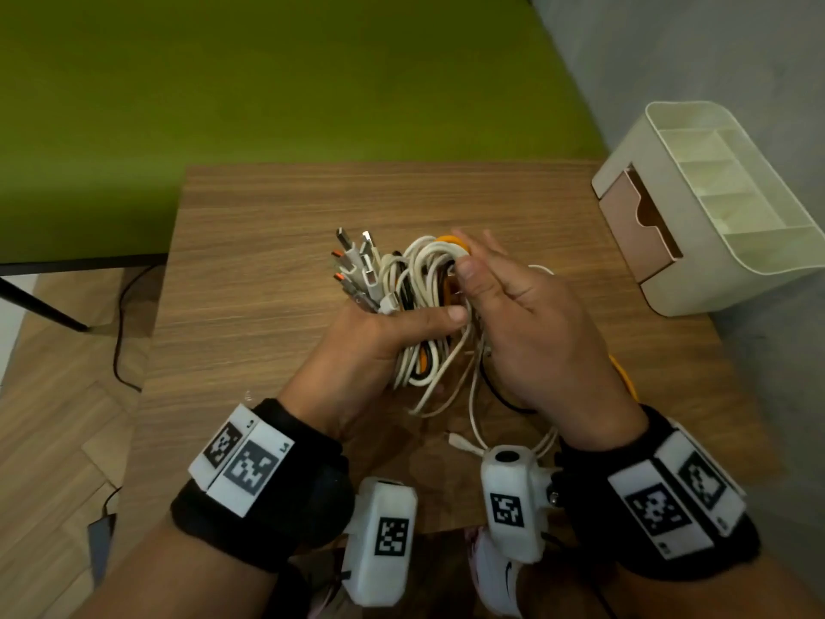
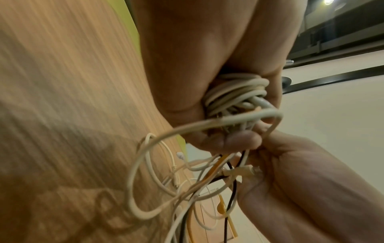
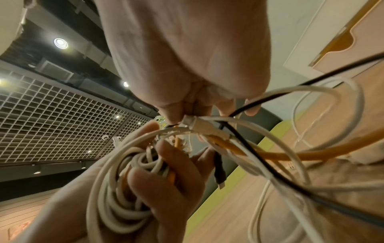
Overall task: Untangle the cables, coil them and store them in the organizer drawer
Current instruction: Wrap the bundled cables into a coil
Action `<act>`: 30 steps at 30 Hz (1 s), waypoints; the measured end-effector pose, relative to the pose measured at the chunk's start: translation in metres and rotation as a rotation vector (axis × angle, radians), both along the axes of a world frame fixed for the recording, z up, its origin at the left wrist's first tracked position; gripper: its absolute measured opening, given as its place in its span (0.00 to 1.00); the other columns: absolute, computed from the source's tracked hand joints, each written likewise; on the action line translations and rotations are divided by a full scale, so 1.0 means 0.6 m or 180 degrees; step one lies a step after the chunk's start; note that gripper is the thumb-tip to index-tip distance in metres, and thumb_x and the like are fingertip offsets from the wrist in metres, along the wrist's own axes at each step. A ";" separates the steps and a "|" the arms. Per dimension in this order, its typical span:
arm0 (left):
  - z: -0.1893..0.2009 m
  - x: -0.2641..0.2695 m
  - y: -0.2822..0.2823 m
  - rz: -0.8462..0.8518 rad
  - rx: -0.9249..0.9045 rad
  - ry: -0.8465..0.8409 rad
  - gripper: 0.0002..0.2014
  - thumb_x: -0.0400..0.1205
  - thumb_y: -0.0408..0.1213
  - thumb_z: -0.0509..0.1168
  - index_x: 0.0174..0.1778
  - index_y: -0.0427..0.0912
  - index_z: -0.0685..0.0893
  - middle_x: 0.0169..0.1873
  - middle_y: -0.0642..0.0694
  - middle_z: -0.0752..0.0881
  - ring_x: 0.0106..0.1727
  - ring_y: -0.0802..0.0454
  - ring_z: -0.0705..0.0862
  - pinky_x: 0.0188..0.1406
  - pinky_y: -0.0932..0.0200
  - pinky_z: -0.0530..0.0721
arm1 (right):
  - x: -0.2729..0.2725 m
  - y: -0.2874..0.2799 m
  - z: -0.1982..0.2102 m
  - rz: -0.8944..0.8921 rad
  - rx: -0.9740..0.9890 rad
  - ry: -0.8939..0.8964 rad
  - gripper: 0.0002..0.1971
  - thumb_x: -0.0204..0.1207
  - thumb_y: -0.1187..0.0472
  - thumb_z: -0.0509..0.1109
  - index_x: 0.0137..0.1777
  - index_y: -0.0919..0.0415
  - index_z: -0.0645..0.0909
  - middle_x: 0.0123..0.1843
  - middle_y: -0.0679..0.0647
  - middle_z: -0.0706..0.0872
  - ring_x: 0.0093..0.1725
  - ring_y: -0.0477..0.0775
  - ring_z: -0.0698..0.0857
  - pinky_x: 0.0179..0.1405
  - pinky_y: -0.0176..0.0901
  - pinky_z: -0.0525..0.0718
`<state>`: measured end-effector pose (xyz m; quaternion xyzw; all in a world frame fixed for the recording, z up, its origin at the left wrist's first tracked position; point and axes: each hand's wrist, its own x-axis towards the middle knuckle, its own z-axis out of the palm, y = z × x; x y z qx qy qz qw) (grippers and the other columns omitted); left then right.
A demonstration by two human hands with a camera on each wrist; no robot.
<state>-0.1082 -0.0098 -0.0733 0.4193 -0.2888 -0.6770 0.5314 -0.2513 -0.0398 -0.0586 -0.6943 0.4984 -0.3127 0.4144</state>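
**White tangle gripped, one plug being worked loose**

White, orange and black cables (image 1: 426, 301) are bunched in my left hand (image 1: 379, 341), fingers clamped round them above the table (image 1: 250, 270). My right hand (image 1: 518, 319) pinches a white plug (image 3: 204, 126) on the bundle's right. Loose ends trail toward me; the organizer drawer (image 1: 634, 225) lies far right.
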 end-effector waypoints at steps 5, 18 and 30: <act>0.004 -0.005 0.004 -0.0033 -0.0017 0.0152 0.10 0.71 0.29 0.71 0.48 0.36 0.86 0.30 0.36 0.84 0.26 0.46 0.83 0.18 0.61 0.80 | 0.008 0.004 0.001 0.0079 0.0132 -0.0129 0.20 0.85 0.47 0.59 0.75 0.42 0.76 0.64 0.16 0.71 0.81 0.31 0.60 0.81 0.31 0.59; 0.006 -0.015 0.010 0.0042 0.0067 0.0696 0.21 0.74 0.24 0.67 0.64 0.28 0.81 0.56 0.26 0.86 0.57 0.32 0.87 0.60 0.36 0.85 | 0.010 0.003 0.009 0.0215 0.0470 0.0524 0.22 0.86 0.40 0.51 0.79 0.32 0.66 0.88 0.39 0.52 0.86 0.39 0.46 0.84 0.38 0.43; 0.004 -0.002 0.014 -0.0258 -0.0264 0.1885 0.20 0.67 0.24 0.73 0.56 0.32 0.81 0.40 0.37 0.87 0.42 0.42 0.89 0.44 0.49 0.88 | -0.012 -0.006 0.015 0.0958 0.1470 -0.0381 0.45 0.74 0.34 0.65 0.86 0.35 0.43 0.56 0.11 0.78 0.64 0.19 0.76 0.64 0.21 0.74</act>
